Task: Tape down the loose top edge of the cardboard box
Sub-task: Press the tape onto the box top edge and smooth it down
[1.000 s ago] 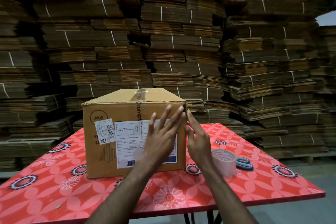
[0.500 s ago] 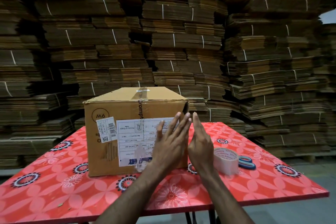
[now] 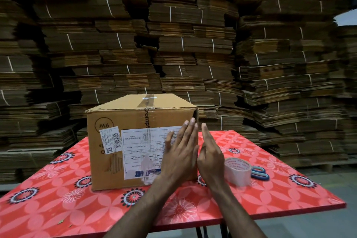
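Note:
A brown cardboard box (image 3: 116,116) stands on the red flowered table (image 3: 280,195), with white labels on its near face and a strip of clear tape across the top seam. My left hand (image 3: 179,156) lies flat, fingers straight, against the right part of the near face. My right hand (image 3: 210,154) is held flat and upright at the box's right corner, holding nothing. A roll of clear tape (image 3: 238,171) sits on the table just right of my right hand.
Blue-handled scissors (image 3: 259,173) lie behind the tape roll. Tall stacks of flattened, tied cardboard (image 3: 193,44) fill the whole background behind the table. The table's near edge runs across the bottom right.
Both hands have slid down the box's near right corner, from near the top edge to its middle height. The box, tape roll and scissors stay in place.

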A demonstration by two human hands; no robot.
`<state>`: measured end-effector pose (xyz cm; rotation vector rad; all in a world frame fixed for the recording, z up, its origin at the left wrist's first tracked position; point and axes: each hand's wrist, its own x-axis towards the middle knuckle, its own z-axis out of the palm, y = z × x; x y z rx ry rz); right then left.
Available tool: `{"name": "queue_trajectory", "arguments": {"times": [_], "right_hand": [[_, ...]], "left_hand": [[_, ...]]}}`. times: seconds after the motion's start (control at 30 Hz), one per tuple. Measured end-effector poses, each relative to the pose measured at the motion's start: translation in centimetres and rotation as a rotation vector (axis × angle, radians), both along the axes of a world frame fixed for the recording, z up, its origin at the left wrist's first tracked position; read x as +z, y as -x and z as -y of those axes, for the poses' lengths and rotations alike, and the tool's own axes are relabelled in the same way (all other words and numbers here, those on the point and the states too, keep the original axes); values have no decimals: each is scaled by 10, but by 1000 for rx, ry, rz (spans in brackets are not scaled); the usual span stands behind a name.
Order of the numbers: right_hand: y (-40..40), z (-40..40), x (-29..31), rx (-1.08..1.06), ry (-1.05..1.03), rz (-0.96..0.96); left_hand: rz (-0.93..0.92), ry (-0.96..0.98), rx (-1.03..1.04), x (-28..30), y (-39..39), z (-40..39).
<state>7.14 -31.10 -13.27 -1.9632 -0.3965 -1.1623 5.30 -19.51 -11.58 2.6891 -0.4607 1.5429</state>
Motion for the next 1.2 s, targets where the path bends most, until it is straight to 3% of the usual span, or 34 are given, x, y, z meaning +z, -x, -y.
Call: {"name": "queue_trajectory", "arguments": {"times": [0.2,0.37,0.53,0.7,0.93,1.2], "right_hand": [[-6,-3,0,9,155,51],[-6,-7,0,-149,311,95],[-2,-8,-4,-167,286,34],[3,-5,6,-233,184,102],[-1,-11,32,-409,279,43],[3,-9,24,-357,263,4]], "left_hand": [[-2,-68,-22,-7,3,-15],[13,-76,-40,-11,3,-28],[25,-40,-45,-12,4,-29],[34,1,-23,-1,2,-21],[69,44,35,-2,-6,-20],[58,49,34,-4,-5,-25]]}}
